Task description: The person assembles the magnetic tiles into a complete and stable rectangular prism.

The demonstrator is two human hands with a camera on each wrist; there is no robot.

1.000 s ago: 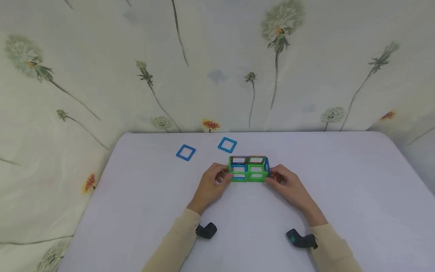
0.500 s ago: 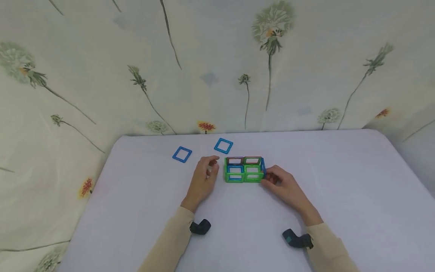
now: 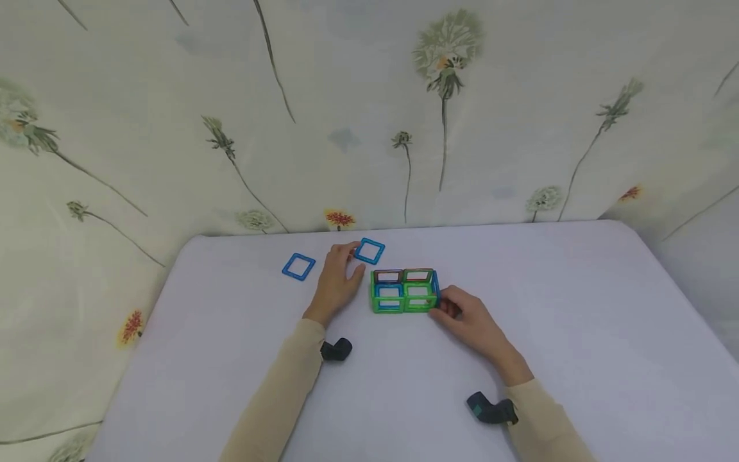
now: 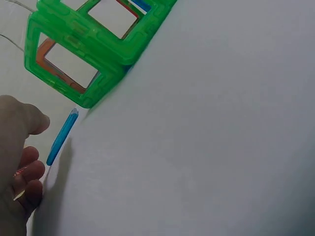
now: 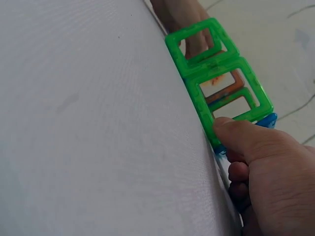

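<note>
A low open box of magnetic tiles (image 3: 404, 303) stands on the white table, with green, blue and reddish-brown frames. My right hand (image 3: 470, 321) grips its right end: in the right wrist view the thumb presses a green tile (image 5: 201, 101) near its lower corner, and the curled fingers lie by the blue end tile (image 5: 267, 120). Behind the box, my left hand (image 3: 335, 282) has its fingertips at the left edge of a light-blue square tile (image 3: 380, 255). Its thumb stands apart from that tile (image 4: 63, 137) in the left wrist view. Whether the fingertips touch it is unclear.
Another blue square tile (image 3: 309, 270) lies flat to the left of my left hand. The white table (image 3: 577, 308) ends at a back edge against a curtain (image 3: 369, 179) printed with dandelions. A dark camera mount sits at each wrist.
My left hand has let go of the box's left end and moved back and left to the light-blue tile. My right hand keeps its hold. The head view has shifted slightly.
</note>
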